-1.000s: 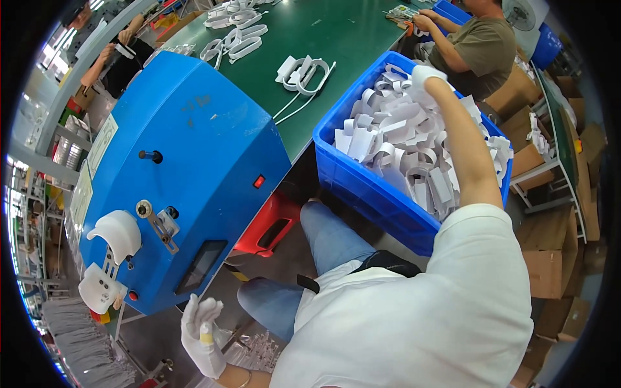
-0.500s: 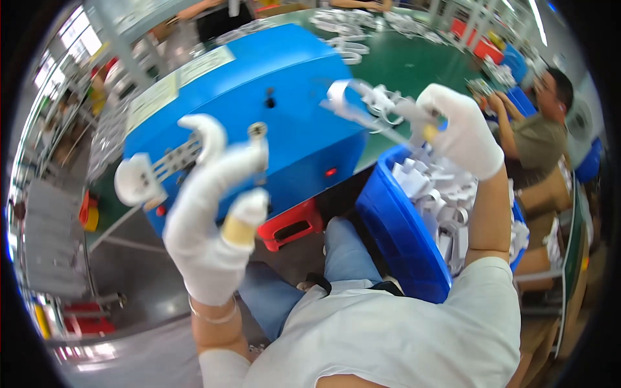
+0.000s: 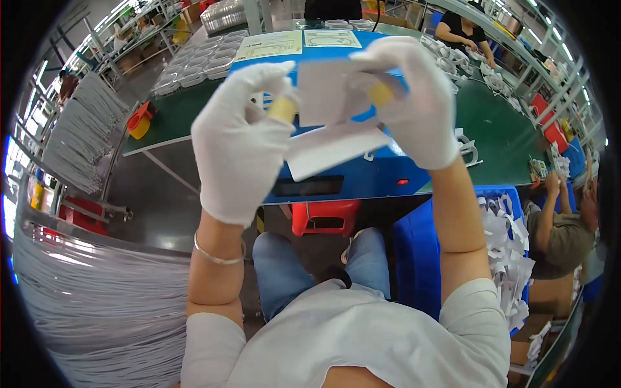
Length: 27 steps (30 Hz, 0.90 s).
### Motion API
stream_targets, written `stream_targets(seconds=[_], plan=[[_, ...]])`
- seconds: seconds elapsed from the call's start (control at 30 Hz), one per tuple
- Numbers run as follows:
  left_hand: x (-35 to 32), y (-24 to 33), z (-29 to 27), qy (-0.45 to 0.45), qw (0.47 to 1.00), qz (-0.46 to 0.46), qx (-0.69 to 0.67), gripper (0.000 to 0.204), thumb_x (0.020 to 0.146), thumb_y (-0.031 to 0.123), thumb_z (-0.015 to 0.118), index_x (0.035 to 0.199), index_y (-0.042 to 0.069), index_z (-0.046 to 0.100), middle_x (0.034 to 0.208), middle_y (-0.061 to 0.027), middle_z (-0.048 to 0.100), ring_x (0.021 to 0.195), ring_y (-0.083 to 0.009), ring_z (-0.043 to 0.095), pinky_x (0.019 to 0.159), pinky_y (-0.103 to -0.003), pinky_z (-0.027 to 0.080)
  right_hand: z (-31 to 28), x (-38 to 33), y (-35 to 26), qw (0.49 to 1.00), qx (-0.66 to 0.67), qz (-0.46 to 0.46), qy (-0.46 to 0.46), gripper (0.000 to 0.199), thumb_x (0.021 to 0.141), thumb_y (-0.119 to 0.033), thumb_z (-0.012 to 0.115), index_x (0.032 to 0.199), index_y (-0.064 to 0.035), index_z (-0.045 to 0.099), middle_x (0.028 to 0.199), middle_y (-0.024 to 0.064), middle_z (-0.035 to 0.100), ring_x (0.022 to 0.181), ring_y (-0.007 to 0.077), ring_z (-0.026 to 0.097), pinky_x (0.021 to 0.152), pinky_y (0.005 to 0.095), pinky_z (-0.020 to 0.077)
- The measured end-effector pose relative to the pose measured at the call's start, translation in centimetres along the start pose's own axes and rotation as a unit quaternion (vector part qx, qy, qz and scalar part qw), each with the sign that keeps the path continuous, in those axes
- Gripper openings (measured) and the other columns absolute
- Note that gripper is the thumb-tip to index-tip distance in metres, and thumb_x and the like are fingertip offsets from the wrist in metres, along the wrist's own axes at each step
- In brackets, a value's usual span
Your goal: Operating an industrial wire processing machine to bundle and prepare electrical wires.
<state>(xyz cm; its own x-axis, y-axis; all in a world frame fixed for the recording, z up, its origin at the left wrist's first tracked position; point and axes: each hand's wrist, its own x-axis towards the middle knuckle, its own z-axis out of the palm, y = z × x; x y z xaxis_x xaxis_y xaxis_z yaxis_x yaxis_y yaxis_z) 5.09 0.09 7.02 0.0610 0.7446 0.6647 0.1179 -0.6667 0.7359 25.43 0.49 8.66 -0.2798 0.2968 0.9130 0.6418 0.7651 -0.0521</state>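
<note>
Both of my hands wear white gloves with yellow tape on a fingertip and are raised close to the camera. My left hand [image 3: 240,139] and my right hand [image 3: 414,97] together pinch a folded white paper sleeve [image 3: 330,123], one flap up and one flap hanging down. Behind the hands is the blue machine [image 3: 362,174] with a dark display and a red light. At my right side stands a blue bin [image 3: 420,258] piled with white paper-wrapped pieces [image 3: 508,258].
A green conveyor table [image 3: 498,136] runs behind the machine, with white parts on it. Other people sit at the far end [image 3: 462,29] and at the right [image 3: 559,226]. A red stool [image 3: 323,216] is under the machine. Bundles of grey cable [image 3: 97,310] hang at the left.
My head has turned left, so the machine now sits straight ahead. Both hands have come together in front of the camera, and the white piece is now held by both.
</note>
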Motion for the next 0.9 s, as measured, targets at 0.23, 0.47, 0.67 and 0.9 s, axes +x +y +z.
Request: stream_targets(seconds=[0.23,0.47,0.67,0.9], plan=[[-1.3,1.9,-1.9,-0.064,0.998,0.014,0.009,0.02,0.076,-0.009,0.064,0.094,0.002,0.064,0.076,0.0008,0.057,0.055,-0.0023,0.044,0.049,-0.018,0.035,-0.2,-1.4,-3.0,0.995,0.041,-0.015,0.093,0.025,0.068,0.008,0.07,0.087,-0.0046,0.061,0.085,0.0074,0.061,0.071,0.0181,0.062,0.058,0.0241,0.0486],[1.0,-1.5,-1.2,0.103,0.981,0.061,0.15,0.011,0.079,0.001,0.065,0.09,0.001,0.065,0.077,-0.009,0.064,0.065,-0.0168,0.059,0.062,-0.024,0.047,2.5,-1.2,-0.1,0.991,0.04,0.124,0.007,0.022,0.078,-0.004,0.069,0.099,0.0005,0.061,0.094,0.0085,0.062,0.085,0.0169,0.059,0.08,0.0252,0.0466],[2.8,-1.3,-2.5,0.05,0.983,-0.044,0.168,0.013,0.083,0.01,0.063,0.089,-0.001,0.066,0.078,-0.0086,0.065,0.068,-0.015,0.061,0.064,-0.025,0.048,2.8,-1.5,-0.8,0.92,0.234,0.314,-0.001,0.022,0.087,-0.017,0.065,0.099,0.0006,0.062,0.093,0.0031,0.063,0.086,0.0085,0.056,0.08,0.0229,0.0448],[3.3,-3.7,-3.7,-0.062,0.976,-0.208,0.015,0.038,0.088,0.033,0.062,0.104,-0.002,0.064,0.081,-0.0051,0.061,0.065,-0.0089,0.057,0.056,-0.022,0.046,2.8,-0.8,0.6,0.889,0.257,0.364,-0.104,0.022,0.087,-0.015,0.064,0.102,-0.0003,0.061,0.096,0.0028,0.062,0.09,0.0072,0.055,0.085,0.0211,0.0422]])
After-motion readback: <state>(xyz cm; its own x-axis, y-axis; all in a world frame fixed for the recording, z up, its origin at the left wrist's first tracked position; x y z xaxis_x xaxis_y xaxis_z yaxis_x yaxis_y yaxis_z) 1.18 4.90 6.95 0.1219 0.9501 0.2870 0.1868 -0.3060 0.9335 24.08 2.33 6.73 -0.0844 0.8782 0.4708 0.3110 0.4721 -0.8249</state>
